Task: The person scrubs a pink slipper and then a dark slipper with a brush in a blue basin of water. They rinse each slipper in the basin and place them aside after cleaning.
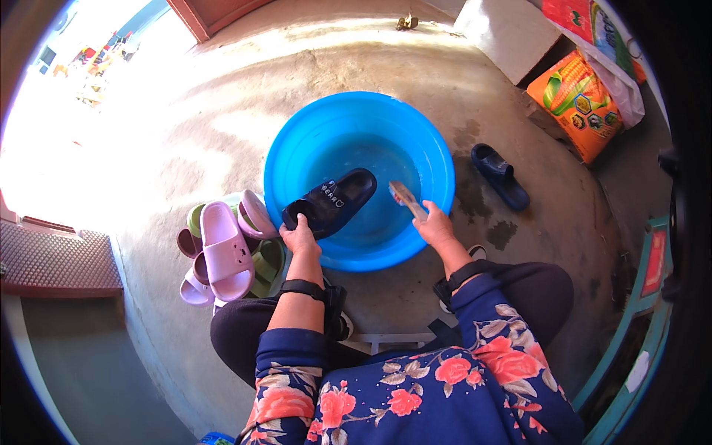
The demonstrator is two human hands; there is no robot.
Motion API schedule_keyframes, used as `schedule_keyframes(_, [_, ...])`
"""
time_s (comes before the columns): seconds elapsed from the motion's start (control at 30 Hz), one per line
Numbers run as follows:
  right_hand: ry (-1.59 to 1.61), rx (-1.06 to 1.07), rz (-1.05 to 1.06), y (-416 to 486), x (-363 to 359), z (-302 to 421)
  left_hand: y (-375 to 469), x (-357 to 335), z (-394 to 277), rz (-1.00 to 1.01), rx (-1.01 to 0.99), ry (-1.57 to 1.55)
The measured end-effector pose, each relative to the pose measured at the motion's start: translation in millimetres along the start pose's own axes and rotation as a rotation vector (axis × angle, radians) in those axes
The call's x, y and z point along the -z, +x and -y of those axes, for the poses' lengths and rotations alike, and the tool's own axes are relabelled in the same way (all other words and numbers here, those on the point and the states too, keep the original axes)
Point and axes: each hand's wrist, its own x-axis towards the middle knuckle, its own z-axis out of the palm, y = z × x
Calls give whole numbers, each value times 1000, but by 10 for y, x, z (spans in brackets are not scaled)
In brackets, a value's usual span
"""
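Note:
A dark slide slipper (347,203) with pale lettering is held by one end in my left hand (302,236), tilted over the left part of a blue plastic basin (359,266). Water (384,158) lies in the basin. My right hand (435,225) grips the handle of a wooden scrubbing brush (409,200) over the basin's right side. The brush and slipper are apart, and the bristles face left. The slipper's far end is partly hidden by my left fingers.
Left of the basin lies a pile of slippers, a pink slide (225,250) on top. One dark blue slide (500,177) rests on wet-spotted concrete at the right. Beyond it stand an orange bag (578,105) and a white box (509,39). A green metal frame (628,339) is at lower right.

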Motion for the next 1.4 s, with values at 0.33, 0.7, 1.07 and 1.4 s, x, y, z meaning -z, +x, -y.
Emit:
schedule_keyframes(0.33, [-139,-34,188,-70,50,149,-61,-179,179,-162,130,222])
schedule_keyframes(0.7, [330,432,221,-424,326,348,-297,-294,-17,-99,261,93])
schedule_keyframes(1.07, [36,502,166,-321,-272,586,-230,-139,263,162,92,419])
schedule_keyframes(1.4, [-61,87,5,50,-203,233,-249,-128,111,36,221,72])
